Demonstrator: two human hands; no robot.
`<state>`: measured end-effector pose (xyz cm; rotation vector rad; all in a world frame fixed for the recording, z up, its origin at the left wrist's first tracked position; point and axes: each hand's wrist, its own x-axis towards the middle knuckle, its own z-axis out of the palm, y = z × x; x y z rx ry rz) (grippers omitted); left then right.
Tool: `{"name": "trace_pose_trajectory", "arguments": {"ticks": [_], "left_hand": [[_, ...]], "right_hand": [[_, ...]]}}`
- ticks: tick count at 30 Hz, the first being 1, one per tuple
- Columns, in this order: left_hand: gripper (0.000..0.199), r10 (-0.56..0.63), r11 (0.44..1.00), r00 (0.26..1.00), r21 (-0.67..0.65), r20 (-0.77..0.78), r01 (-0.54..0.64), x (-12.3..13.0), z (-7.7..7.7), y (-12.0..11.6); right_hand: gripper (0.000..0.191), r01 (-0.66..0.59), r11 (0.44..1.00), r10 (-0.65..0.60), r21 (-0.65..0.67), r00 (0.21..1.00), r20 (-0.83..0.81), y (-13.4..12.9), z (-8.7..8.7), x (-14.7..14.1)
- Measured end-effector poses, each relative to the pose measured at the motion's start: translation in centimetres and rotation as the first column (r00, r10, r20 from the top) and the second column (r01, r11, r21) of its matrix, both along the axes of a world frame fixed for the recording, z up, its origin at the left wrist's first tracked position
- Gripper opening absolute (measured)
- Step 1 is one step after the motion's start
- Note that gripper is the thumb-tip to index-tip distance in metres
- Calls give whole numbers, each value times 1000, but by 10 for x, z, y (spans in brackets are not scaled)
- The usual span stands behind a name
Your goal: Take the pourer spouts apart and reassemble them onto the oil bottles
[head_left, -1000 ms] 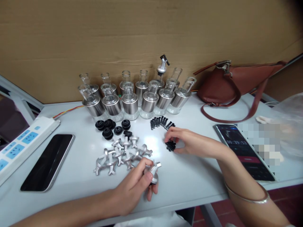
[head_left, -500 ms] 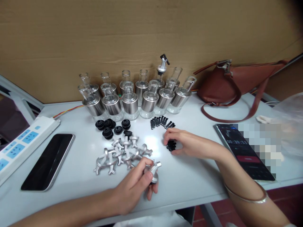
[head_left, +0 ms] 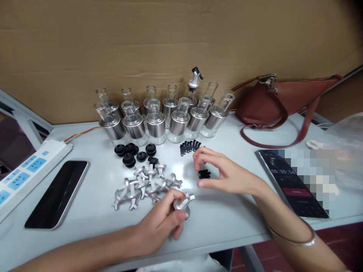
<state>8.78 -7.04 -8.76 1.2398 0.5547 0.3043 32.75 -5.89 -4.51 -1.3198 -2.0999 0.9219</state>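
My left hand grips a silver spout near the table's front edge, its narrow end pointing up and right. My right hand has thumb and fingers apart around a small pile of black parts on the table; nothing shows between the fingertips. Behind it lies a row of slim black levers, partly covered at its right end. Several silver spouts are heaped left of my hands, with black ribbed stoppers behind them.
Two rows of glass bottles with steel bands stand at the back; one bears a spout with a black lever. A phone and power strip lie left. A brown bag and lit phone are on the right.
My right hand has opened wider and shifted slightly left over the black parts. The spout in my left hand has turned a little, and its thumb has moved lower.
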Motion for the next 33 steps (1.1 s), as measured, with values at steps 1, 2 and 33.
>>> {"name": "trace_pose_trajectory", "arguments": {"ticks": [1,2,33], "left_hand": [[53,8,1000,1000,-12,-6,-8,1,1,1],[53,18,999,1000,-29,1,-18,1,2,1],[21,151,331,987,943,-48,-5,0,54,35]], "right_hand": [[40,-18,999,22,49,997,-73,-2,1,-6],[45,-53,995,65,87,989,-133,-5,2,-13],[20,-239,488,-35,839,956,292,-27,8,-40]]}}
